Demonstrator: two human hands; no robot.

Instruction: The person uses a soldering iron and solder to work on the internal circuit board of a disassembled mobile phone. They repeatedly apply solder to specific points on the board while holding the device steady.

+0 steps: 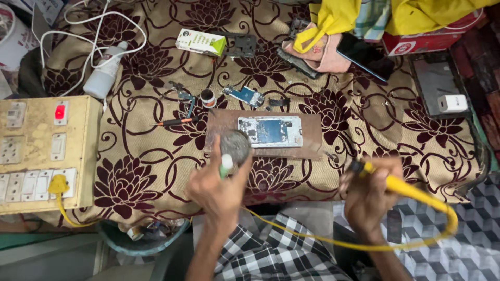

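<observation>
a brown cloth with dark red flowers covers the table. in the middle of the frame lies a brown board, and on it rests an opened phone with its blue and silver insides showing. just above the board are a small blue circuit piece, a little round tin, tweezers and a thin screwdriver with a red and black handle. at the upper left a white squeeze bottle lies among white cables. at the top middle sits a green and white box. at the upper right there is a black phone near a yellow cloth, and farther right a dark tray with a small white plug on it. on the left edge is a yellowish switch board with a red light on and a yellow plug in it.

my left hand is at the lower middle. its fingers are closed around a small white and green tube, close to a grey round lump that lies over the left end of the board. i cannot tell if the tube touches the lump.

my right hand is at the lower right, wrapped tight around a yellow soldering iron. its dark tip points up and left, just below the right corner of the board and not touching the phone. its yellow cord loops down across my checked clothes.
</observation>
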